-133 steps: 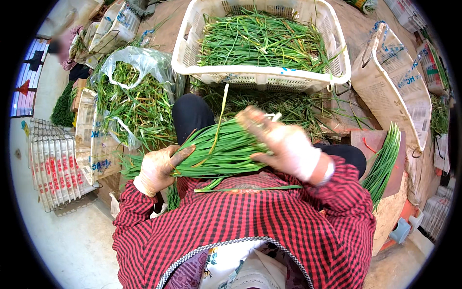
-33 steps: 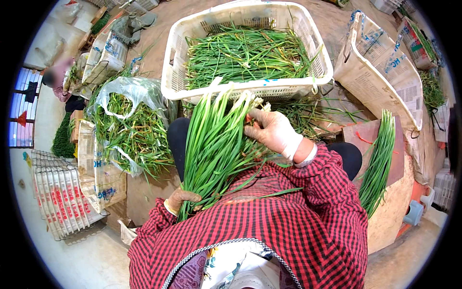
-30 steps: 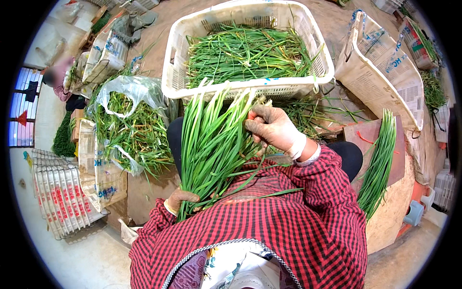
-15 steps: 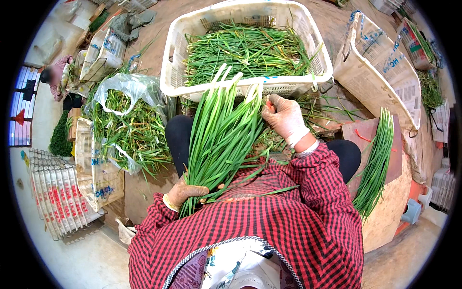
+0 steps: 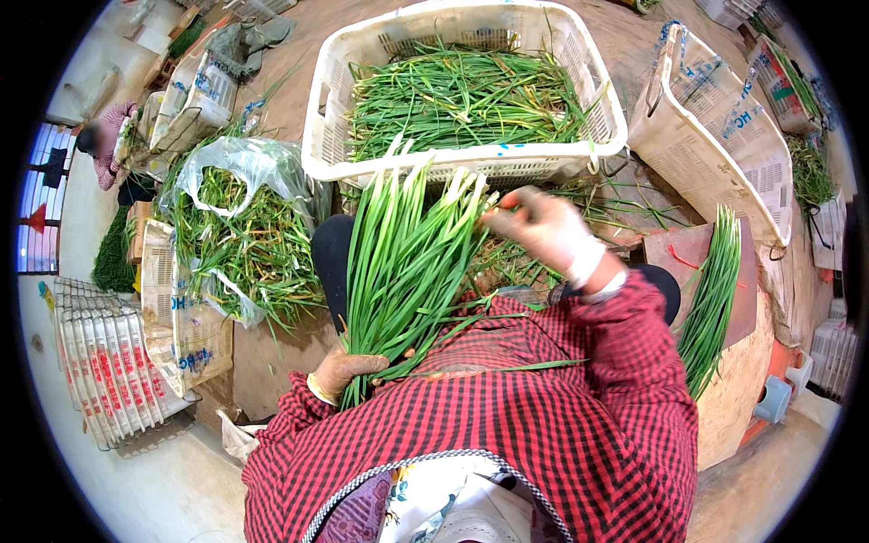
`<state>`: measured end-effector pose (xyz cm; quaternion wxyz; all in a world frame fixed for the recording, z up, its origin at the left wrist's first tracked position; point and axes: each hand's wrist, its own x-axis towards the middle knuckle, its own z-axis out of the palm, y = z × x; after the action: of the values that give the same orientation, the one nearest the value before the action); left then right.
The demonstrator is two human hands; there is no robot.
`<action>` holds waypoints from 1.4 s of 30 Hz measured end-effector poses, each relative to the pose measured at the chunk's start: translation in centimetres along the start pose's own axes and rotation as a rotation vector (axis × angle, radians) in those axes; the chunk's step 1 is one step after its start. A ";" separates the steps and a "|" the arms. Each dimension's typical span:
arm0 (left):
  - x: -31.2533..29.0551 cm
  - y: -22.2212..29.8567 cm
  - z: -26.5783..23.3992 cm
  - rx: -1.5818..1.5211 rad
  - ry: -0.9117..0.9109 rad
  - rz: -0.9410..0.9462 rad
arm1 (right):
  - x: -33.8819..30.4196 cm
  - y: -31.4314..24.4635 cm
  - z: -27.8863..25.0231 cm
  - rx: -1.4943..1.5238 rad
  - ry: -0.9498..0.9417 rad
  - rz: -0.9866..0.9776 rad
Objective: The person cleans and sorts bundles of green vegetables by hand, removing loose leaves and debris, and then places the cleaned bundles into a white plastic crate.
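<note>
My left hand [image 5: 342, 373], in a thin glove, is closed round the leafy lower end of a bunch of garlic chives [image 5: 398, 271]. The bunch slants up over my lap, its pale stem ends fanned towards the crate. At the right edge of those stem ends is my gloved right hand [image 5: 552, 237], thumb and fingers drawn together and a little blurred. Whether a stem is between those fingertips is too small to tell. A single long leaf [image 5: 529, 366] lies across my checked jacket.
A white plastic crate [image 5: 462, 161] holding loose chives stands ahead. On the left a plastic bag [image 5: 288, 172] sits among leaf scraps. A neat chive bundle [image 5: 711, 312] rests on a board [image 5: 749, 290] at right, near another crate [image 5: 715, 154]. A person [image 5: 113, 145] is far left.
My right hand has moved slightly right and down, its forearm swinging outward. The chive bunch has shifted a little left and its stem ends are lower. My left hand keeps its grip.
</note>
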<state>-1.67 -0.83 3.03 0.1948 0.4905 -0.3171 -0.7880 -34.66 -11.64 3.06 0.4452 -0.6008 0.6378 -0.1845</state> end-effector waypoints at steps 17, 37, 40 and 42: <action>-0.4 0.3 -0.8 -0.239 -0.119 -0.086 | 0.3 3.8 -4.4 -0.195 0.319 -0.035; 2.4 0.3 -0.5 -0.416 -0.090 -0.025 | -7.5 -4.3 0.0 0.507 -0.663 -1.099; 2.9 -1.1 -2.7 -0.361 -0.139 -0.005 | -7.0 -1.9 -3.3 0.483 -0.574 -0.724; 2.3 0.2 -1.4 -0.348 -0.138 0.013 | -5.4 -0.3 -2.6 -0.124 -0.137 -0.435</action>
<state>-1.45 -2.79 1.22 0.2598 0.3922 -0.1917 -0.8613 -37.19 -7.43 6.51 0.3997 -0.7612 0.4718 -0.1954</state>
